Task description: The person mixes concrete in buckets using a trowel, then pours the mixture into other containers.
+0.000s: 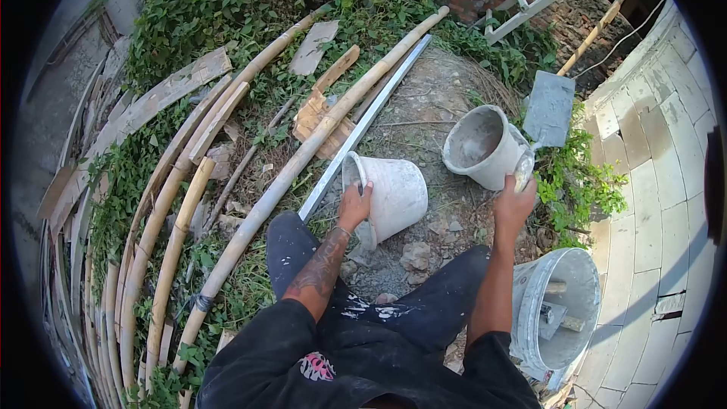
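My left hand point(354, 207) grips the rim of a whitish, stained bucket point(394, 193) that lies tipped toward the left, between my knees and the metal bar. On the right, my right hand point(515, 201) is closed around something pale point(524, 170), perhaps a bottle or a handle, that I cannot make out clearly. It is beside a second grey, cement-coated bucket point(477, 144), which leans with its mouth toward the upper left. Its inside looks grey and has residue on it.
A large clear bucket point(560, 310) with tools inside stands by my right leg. A shovel point(550, 106) leans near the block wall point(651, 204). Bamboo poles point(288, 174) and a metal bar point(363, 129) lie at left. A ladder point(545, 0) is at the top right.
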`<state>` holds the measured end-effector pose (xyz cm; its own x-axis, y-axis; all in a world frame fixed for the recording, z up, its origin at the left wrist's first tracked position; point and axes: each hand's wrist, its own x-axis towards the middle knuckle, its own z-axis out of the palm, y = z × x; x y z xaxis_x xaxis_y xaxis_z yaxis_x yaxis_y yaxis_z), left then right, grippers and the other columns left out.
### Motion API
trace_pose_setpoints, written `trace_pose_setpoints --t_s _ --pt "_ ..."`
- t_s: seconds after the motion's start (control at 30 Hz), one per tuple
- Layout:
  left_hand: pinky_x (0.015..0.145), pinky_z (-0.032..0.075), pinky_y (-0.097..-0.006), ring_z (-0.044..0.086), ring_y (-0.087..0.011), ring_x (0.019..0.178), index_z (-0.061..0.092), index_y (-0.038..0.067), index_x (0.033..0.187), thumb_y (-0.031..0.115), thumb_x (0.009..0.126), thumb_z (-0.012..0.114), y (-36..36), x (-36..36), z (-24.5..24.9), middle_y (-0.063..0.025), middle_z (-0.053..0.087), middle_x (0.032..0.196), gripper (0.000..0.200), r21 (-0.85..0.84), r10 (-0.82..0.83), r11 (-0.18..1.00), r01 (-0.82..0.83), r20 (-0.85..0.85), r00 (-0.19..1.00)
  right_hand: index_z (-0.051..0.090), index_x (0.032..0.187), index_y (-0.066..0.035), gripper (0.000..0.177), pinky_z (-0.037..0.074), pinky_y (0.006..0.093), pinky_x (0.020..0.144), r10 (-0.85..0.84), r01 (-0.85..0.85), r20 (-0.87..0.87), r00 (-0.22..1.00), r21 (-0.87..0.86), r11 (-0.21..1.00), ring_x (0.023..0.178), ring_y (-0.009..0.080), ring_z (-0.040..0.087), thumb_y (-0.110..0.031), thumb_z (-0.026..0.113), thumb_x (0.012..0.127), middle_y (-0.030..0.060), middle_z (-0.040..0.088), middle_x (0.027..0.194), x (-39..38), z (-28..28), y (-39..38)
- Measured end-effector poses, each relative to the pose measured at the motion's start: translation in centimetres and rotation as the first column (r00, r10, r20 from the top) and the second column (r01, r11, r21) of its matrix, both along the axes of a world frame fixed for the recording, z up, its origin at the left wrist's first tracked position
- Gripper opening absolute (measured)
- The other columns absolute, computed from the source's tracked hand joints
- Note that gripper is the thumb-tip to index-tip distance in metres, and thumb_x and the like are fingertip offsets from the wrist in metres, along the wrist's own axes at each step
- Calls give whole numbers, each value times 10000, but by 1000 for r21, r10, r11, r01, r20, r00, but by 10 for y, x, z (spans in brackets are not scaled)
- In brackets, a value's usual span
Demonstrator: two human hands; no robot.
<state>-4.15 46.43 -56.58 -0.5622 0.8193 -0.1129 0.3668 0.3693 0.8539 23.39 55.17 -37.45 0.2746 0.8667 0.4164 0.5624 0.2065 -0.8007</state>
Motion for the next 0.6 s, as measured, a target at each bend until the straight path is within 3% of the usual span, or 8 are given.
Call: trace_pose_setpoints --t_s 0.2,0.23,0.27,0.3,0.33,0.43,0.5,0.6 --pt "936 403 -440 554 -415 1080 571 -56 1146 509 936 387 -6 7 4 -297 592 1108 631 -65 35 998 -26 135 990 379 987 -29 219 442 254 578 379 -175 -488 786 412 894 580 125 521 -105 570 910 73 550 765 -85 31 -67" --pt "941 397 -442 547 -419 1088 569 -62 1145 520 938 372 -6 4 0 -297 588 1118 648 -62 95 995 -83 243 965 391 1039 -19 238 461 261 601 400 -260 -559 726 315 913 614 116 538 -106 567 904 58 535 756 -101 -27 -90" --pt "946 391 -445 540 -424 1095 567 -68 1145 530 940 357 -6 4 -12 -296 584 1127 666 -60 147 989 -134 349 926 402 1118 16 369 470 371 694 343 -406 -262 902 -249 879 737 269 584 -162 599 862 168 577 840 -90 -75 -109" --pt "951 386 -448 533 -429 1103 565 -73 1144 541 942 342 -7 8 -22 -295 580 1136 683 -62 191 981 -183 459 868 414 1198 52 512 479 482 788 619 -346 184 763 -693 632 860 422 629 -218 631 821 278 619 924 -80 -123 -128" --pt "951 384 -450 529 -436 1103 559 -75 1151 549 942 334 -6 12 -27 -297 577 1140 696 -34 217 973 -227 455 864 476 1161 42 499 430 531 858 688 -410 87 721 -746 524 970 502 566 -239 652 787 336 600 981 -71 -164 -133" --pt "953 380 -460 523 -463 1091 529 -79 1183 570 942 308 -26 22 -9 -302 577 1138 726 -132 349 937 -324 319 881 531 1080 31 395 469 463 754 577 -475 71 813 -492 729 826 419 620 -218 669 806 266 629 909 -96 -47 -115" --pt "910 405 -470 548 -458 1050 538 -44 1165 483 940 403 -41 35 3 -297 592 1098 589 -59 198 980 -191 160 967 527 1078 36 381 482 428 687 485 -470 4 874 -241 849 748 376 644 -210 674 827 226 648 826 -95 31 -84" --pt "842 433 -475 576 -441 979 570 5 1123 392 926 480 -35 42 0 -270 618 1015 444 51 105 993 -108 53 993 506 958 -11 240 446 268 540 435 -358 -361 825 262 896 562 115 512 -157 673 870 32 555 750 -95 131 -62"
